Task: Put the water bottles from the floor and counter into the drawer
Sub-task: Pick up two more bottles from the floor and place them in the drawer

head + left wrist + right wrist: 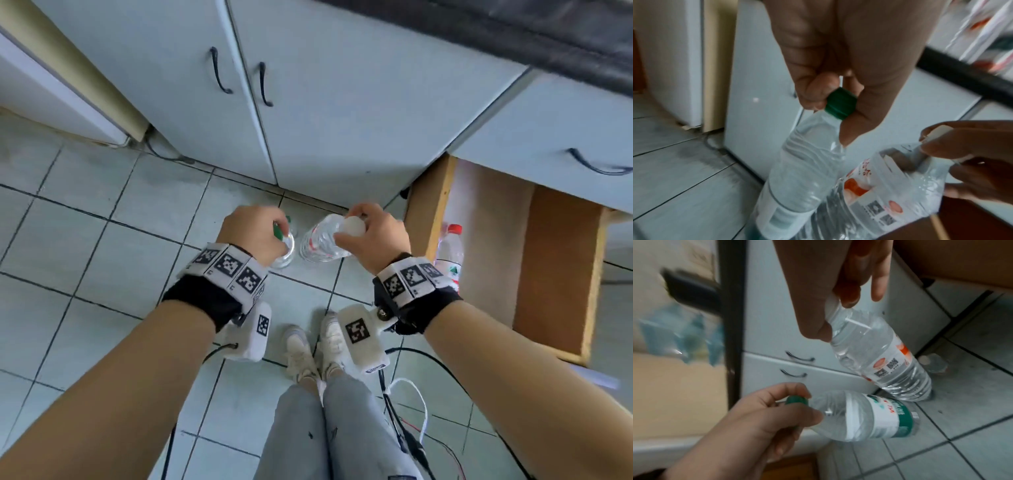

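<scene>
My left hand (274,228) pinches the green cap (840,105) of a clear water bottle (287,253) with a white-and-green label (879,417). That bottle hangs tilted just above the tiled floor. My right hand (363,222) grips the white cap and neck of a second clear bottle (320,241) with an orange-marked label (885,360). It leans with its base close to the floor, right beside the first bottle. To the right the wooden drawer (430,212) stands pulled out, with a red-capped bottle (449,253) lying inside.
Pale cabinet doors (308,102) with black handles stand straight ahead, and a white appliance (51,89) is at the left. Another small bottle (933,364) sits on the floor beneath the drawer. My feet (315,346) and loose cables (407,428) are below the hands.
</scene>
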The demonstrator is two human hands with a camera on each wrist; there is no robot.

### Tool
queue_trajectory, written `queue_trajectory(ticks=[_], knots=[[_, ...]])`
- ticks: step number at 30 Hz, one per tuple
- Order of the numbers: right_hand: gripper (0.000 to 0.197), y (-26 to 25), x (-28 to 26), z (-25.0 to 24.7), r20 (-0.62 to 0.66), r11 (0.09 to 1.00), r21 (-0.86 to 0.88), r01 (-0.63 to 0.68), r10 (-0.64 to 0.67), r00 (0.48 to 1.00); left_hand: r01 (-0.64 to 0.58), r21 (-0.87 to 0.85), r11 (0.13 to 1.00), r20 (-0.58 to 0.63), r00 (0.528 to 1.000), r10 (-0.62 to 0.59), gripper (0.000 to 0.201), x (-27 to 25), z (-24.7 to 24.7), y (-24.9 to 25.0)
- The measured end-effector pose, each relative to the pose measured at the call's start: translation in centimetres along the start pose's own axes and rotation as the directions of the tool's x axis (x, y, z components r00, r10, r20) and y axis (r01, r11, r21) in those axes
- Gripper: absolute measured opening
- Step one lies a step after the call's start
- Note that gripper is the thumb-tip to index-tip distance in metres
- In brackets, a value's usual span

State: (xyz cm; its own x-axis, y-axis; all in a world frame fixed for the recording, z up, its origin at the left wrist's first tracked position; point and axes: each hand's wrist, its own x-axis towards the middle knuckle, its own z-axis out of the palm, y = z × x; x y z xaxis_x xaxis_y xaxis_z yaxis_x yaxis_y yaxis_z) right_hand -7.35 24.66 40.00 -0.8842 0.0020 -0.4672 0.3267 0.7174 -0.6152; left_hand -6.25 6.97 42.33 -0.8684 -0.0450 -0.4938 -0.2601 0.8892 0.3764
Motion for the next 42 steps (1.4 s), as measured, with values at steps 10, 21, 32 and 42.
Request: queue_trajectory(ticks=[10, 21, 32, 42], knots=[[0.027, 5.1, -4.5, -15.1, -0.35, 0.997, 0.061, 0.04, -0.016, 0.937, -0.317, -0.126, 0.94, -0.072, 0.948, 0.31, 0.018, -1.5, -0.1, 18.2], [0.028, 24.7, 0.9, -22.0, -0.214, 0.983, -0.017, -0.183, 0.175, 0.961, -0.306, -0.143, 0.941, 0.28, 0.9, 0.335, 0.018, 4.3, 17.8, 31.1], [0.015, 34.4, 9.8, -18.6, 0.105, 0.871, 0.032, -0.489, 0.484, 0.869, -0.152, 0.011, 0.988, 0.395, 0.909, 0.135, 0.036, 12.9, 28.8, 33.3], [0.038, 39.1, 14.0, -14.7, 0.098, 0.853, 0.084, -0.515, 0.507, 0.856, -0.319, 0.154, 0.935, 0.538, 0.821, 0.191, 0.06, 17.6, 34.3, 33.1]])
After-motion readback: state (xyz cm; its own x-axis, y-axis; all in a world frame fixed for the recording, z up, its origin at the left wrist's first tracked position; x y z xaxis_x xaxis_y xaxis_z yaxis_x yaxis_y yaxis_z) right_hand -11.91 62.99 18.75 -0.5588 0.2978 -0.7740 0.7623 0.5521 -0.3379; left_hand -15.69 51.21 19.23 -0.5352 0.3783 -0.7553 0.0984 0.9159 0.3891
